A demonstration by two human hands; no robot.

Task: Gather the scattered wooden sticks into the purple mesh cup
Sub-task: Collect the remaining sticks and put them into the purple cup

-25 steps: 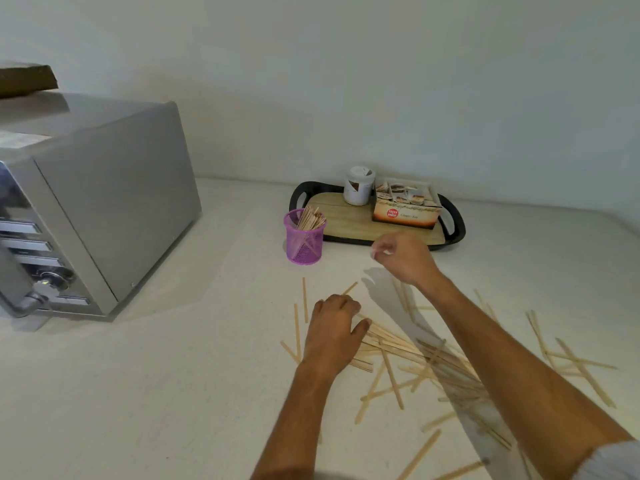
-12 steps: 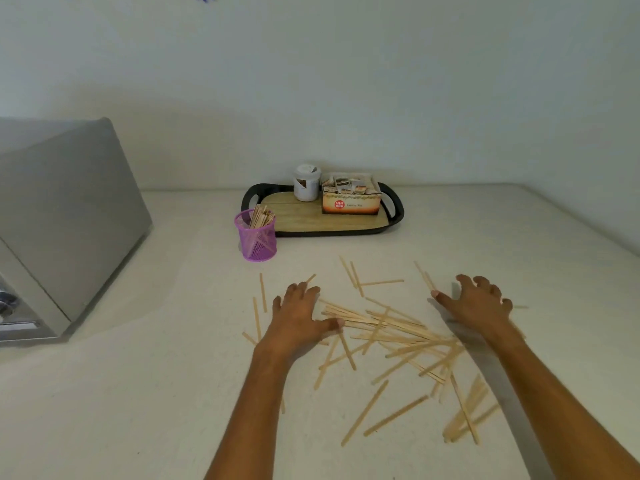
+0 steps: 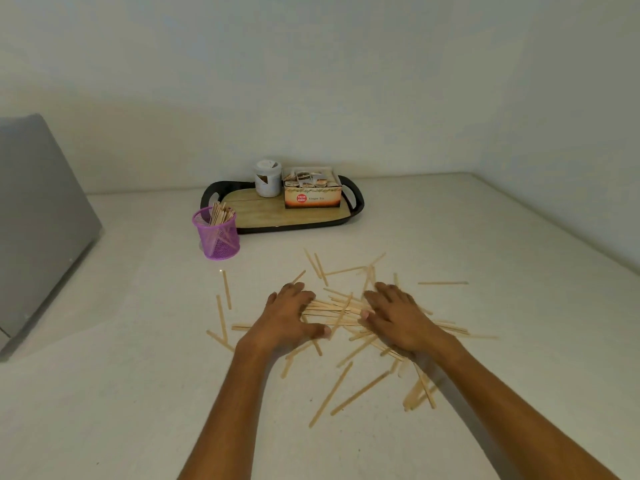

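On the pale desk point(image 3: 121, 393), the largest item is a grey metal appliance point(image 3: 38, 216) at the far left edge, well to the left of the purple mesh cup point(image 3: 217, 234). Behind and to the right of the cup lies a black-rimmed tray point(image 3: 353, 213) with a wood-look floor, carrying a tea box point(image 3: 312, 196) and, just left of the box, a white jar point(image 3: 267, 179). The cup stands upright just off the tray's front left corner and holds a leaning bundle of sticks. Nearer the viewer than the cup, and to its right, the scattered wooden sticks point(image 3: 337, 308) lie flat in a loose, crossing spread, with several strays directly in front of the cup. Both hands rest palm-down on the densest part of the pile: the left hand point(image 3: 289, 318) and the right hand point(image 3: 398, 318) have relaxed, spread fingers pressing on sticks, grasping none.
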